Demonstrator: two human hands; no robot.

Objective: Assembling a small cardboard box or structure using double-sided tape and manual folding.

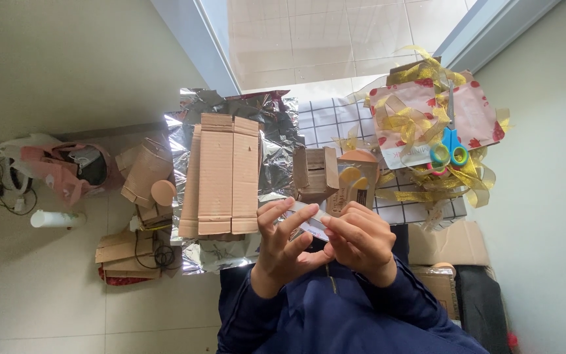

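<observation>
My left hand and my right hand meet close in front of me, over my dark blue sleeves. Between their fingertips they pinch a small whitish strip, likely tape or paper; its lower part is hidden by my fingers. Just beyond the hands lies a flattened cardboard box on crinkled silver foil. A small open cardboard box stands to the right of it, beside an orange-topped packet.
Blue scissors lie on a heap of gold ribbon and red-patterned wrapping paper at the right. Cardboard scraps, a pink bag, a white bottle and a cable sit at the left. Checked cloth lies behind.
</observation>
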